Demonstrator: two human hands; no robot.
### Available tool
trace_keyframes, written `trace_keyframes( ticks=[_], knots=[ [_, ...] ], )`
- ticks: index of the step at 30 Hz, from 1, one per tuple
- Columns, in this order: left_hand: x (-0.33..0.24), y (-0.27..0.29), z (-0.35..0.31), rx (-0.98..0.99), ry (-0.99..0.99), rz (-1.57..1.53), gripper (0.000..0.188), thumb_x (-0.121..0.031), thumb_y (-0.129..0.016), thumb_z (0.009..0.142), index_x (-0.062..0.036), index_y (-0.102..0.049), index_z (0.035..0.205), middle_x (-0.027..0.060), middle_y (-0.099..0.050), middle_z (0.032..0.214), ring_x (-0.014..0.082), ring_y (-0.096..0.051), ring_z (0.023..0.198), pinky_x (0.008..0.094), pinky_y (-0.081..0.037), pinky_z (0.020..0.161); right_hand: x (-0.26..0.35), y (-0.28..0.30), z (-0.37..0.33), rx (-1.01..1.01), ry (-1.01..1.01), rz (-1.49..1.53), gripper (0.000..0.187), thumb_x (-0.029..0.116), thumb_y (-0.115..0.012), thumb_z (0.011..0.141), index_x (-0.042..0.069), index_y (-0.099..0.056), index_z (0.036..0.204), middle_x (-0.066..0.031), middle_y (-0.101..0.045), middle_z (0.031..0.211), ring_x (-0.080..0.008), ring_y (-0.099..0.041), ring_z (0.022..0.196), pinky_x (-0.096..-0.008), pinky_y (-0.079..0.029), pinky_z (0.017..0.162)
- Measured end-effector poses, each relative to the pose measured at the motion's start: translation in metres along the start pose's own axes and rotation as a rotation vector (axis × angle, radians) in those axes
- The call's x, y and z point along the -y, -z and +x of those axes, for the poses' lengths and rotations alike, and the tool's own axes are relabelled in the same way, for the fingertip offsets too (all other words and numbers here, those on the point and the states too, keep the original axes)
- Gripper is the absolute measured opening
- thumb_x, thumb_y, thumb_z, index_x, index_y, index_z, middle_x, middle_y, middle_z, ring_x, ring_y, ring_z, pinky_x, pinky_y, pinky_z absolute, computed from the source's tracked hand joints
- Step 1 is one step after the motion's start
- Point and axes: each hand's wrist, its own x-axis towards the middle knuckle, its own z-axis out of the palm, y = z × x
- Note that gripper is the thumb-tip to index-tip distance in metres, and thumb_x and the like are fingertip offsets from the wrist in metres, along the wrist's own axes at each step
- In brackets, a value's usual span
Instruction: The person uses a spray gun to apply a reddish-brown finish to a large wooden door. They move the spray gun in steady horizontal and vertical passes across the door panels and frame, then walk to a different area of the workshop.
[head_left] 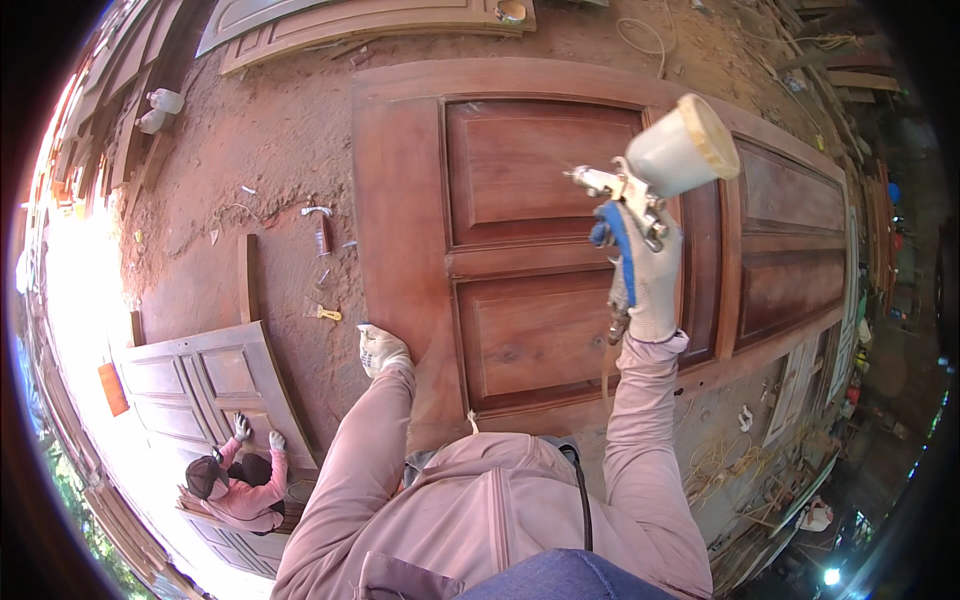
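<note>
My right hand (652, 280), in a pale knitted glove with a blue part, grips a metal spray gun (625, 190). A whitish cup (680, 150) sits on the gun, tilted to the right. The gun's nozzle points left over the upper panel of a large reddish-brown wooden door (545, 262), which lies in front of me. At the door's left edge is my gloved left hand (382, 350), its fingers curled closed against that edge; the fingertips are partly hidden. A hose hangs below the gun's handle.
On the dirt floor to the left lie a hammer-like tool (321, 232) and a yellow-handled scraper (324, 313). A co-worker (240, 485) leans over another door (205, 385) at lower left. More door panels (370, 38) lie at the top, and tangled cords (725, 475) at right.
</note>
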Motion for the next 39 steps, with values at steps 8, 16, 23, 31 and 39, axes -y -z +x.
trace_keyframes(
  ticks=[8,16,23,31,39],
  knots=[
    [-0.015,0.013,-0.009,0.063,0.003,0.001,0.063,-0.051,-0.026,0.099,-0.0069,-0.068,0.117,0.0204,-0.068,0.111,0.0415,-0.062,0.106,0.0486,-0.047,0.092,-0.004,-0.030,0.009,0.011,0.014,0.068,0.018,0.011,-0.064,0.094,0.000,-0.065,0.108,-0.0070,-0.070,0.085,-0.0115,-0.066,0.065,-0.0232,-0.051,0.056],
    [-0.019,0.011,-0.012,0.035,0.073,0.035,0.063,-0.052,-0.025,0.100,-0.0085,-0.068,0.117,0.0175,-0.068,0.114,0.0401,-0.062,0.108,0.0475,-0.047,0.094,-0.005,-0.014,0.002,-0.250,0.083,-0.195,0.018,0.015,-0.067,0.093,0.002,-0.067,0.105,-0.0045,-0.069,0.081,-0.0103,-0.064,0.065,-0.0212,-0.047,0.056],
    [-0.024,0.019,-0.015,0.037,0.060,0.019,0.062,-0.050,-0.026,0.100,-0.0075,-0.069,0.114,0.0191,-0.068,0.111,0.0409,-0.062,0.105,0.0486,-0.047,0.092,0.005,-0.032,0.001,-0.011,0.051,-0.187,0.021,0.015,-0.065,0.093,0.004,-0.068,0.111,-0.0023,-0.070,0.081,-0.0078,-0.064,0.068,-0.0214,-0.046,0.056],
    [-0.022,0.014,-0.013,0.001,0.055,0.027,0.059,-0.049,-0.030,0.099,-0.0084,-0.070,0.112,0.0174,-0.069,0.109,0.0393,-0.063,0.102,0.0474,-0.048,0.090,0.025,-0.017,-0.010,0.135,0.022,-0.261,0.030,0.006,-0.063,0.093,0.002,-0.063,0.123,-0.0025,-0.069,0.088,-0.0063,-0.061,0.071,-0.0209,-0.047,0.060],
    [-0.019,0.013,-0.012,0.007,0.032,0.046,0.063,-0.051,-0.024,0.100,-0.0094,-0.070,0.112,0.0177,-0.069,0.107,0.0412,-0.063,0.101,0.0495,-0.048,0.089,0.049,0.036,-0.079,0.274,-0.095,-0.314,0.043,-0.003,-0.060,0.090,0.000,-0.058,0.132,-0.0067,-0.068,0.111,-0.0076,-0.059,0.082,-0.0237,-0.052,0.073]
  ],
)
